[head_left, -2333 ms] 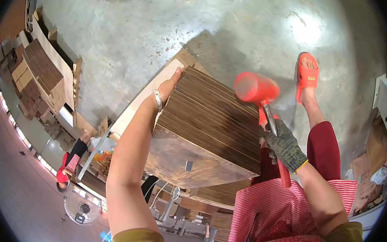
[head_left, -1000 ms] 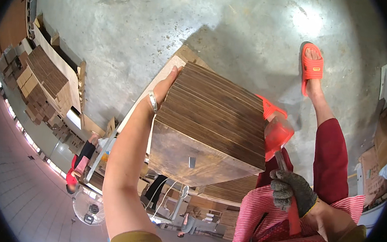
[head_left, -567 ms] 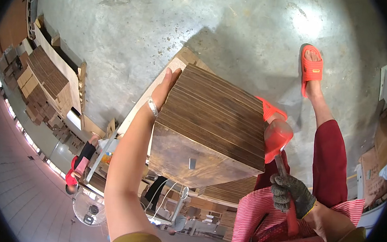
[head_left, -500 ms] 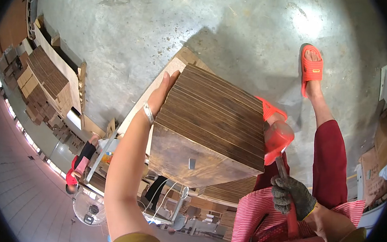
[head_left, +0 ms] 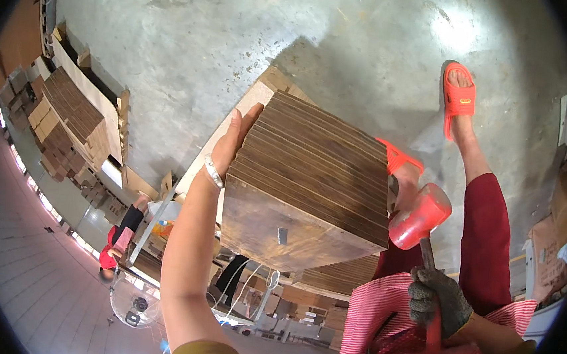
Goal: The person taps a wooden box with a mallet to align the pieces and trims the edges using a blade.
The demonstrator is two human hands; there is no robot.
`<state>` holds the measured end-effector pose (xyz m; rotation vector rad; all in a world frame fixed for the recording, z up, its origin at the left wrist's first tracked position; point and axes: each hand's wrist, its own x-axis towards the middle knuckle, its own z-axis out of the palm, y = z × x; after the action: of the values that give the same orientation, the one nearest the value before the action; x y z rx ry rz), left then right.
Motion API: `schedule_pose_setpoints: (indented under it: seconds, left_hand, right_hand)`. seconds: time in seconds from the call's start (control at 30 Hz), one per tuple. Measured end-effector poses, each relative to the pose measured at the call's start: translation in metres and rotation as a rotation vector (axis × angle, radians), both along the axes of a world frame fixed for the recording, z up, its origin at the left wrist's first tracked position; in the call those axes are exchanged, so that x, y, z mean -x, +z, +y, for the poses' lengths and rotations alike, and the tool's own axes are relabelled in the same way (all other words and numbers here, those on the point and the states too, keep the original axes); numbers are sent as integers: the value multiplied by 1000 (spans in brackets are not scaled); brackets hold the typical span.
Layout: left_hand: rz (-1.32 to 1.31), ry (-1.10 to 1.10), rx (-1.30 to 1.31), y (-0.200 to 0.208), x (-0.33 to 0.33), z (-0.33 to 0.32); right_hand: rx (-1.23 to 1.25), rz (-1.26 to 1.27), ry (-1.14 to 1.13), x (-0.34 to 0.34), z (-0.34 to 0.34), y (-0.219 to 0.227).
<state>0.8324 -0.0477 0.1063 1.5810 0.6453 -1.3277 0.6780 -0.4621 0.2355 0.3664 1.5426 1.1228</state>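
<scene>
A stack of dark brown wooden boards (head_left: 311, 166) stands in the middle, its long edges lined up and a small slot showing in the top board's pale-brown face. Against the stack's left side lies my bare left hand (head_left: 236, 132), fingers stretched out, a bracelet at the wrist. My right hand (head_left: 439, 300), in a dark grey glove, is wrapped round the handle of a mallet with a red head (head_left: 421, 216). The mallet head hangs to the right of the stack, apart from it.
Beneath the stack is a pale wooden board (head_left: 244, 104). More board stacks (head_left: 73, 104) stand at the left, with a fan (head_left: 137, 302) and another person in red (head_left: 109, 256) below them. My orange slippers (head_left: 460, 91) are on the concrete floor. Cartons (head_left: 547, 251) are at the right.
The mallet has swung right, away from the stack's right side, and my right hand has shifted slightly right with it. My left hand stays against the boards.
</scene>
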Motion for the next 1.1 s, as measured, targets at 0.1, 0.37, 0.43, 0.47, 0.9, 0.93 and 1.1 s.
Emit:
schedule_pose_setpoints:
  seconds: [0.1, 0.37, 0.43, 0.47, 0.9, 0.93, 1.1]
  left_hand:
    - [11, 78, 86, 25, -13, -24]
    - [33, 3, 39, 29, -15, -21]
    - [58, 41, 35, 27, -12, -20]
    - [56, 41, 37, 26, -12, -21]
    - [13, 55, 48, 19, -7, -9]
    - [30, 77, 35, 24, -8, -8]
    - [-433, 305, -301, 37, 13, 9]
  right_hand:
    - [-22, -8, -3, -7, -3, 13]
    - [-49, -62, 36, -13, 13, 26]
    - [-51, -87, 60, -14, 10, 29]
    - [-46, -111, 98, -14, 10, 30]
    - [-14, -105, 95, -3, 18, 32]
    - [-25, -109, 98, 0, 18, 29]
    - [77, -321, 394, -7, 0, 4]
